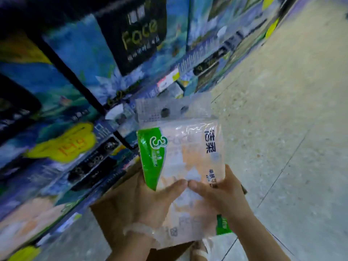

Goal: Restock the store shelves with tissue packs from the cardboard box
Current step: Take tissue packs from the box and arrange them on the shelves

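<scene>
- Both hands hold one clear plastic tissue pack with a green corner panel and a white number three [180, 157], lifted in front of the person, between the shelves on the left side and the open floor on the right side.
- The left hand [145, 202] grips the lower left side of the pack; its thumb lies over the front and the other fingers go behind the pack.
- The right hand [220, 194] grips the lower right side in the same way, and the two thumbs almost touch in the middle of the pack.
- A brown cardboard box [113, 219] stands on the pale speckled floor [282, 129] directly below the hands. More clear and green packaging [223, 226] shows under the held pack, so I judge that packs are left in the box; how many I cannot tell.
- The dark store shelves [84, 95] already carry many blue and black tissue packages [79, 53], with a yellow cloud-shaped price sign [64, 144] in front of them.
- The picture is blurred, and no free place for this pack is visible.
- My judgement: the task is in the middle. This pack is out of the box but not yet on a shelf, and the rest of the box waits.
</scene>
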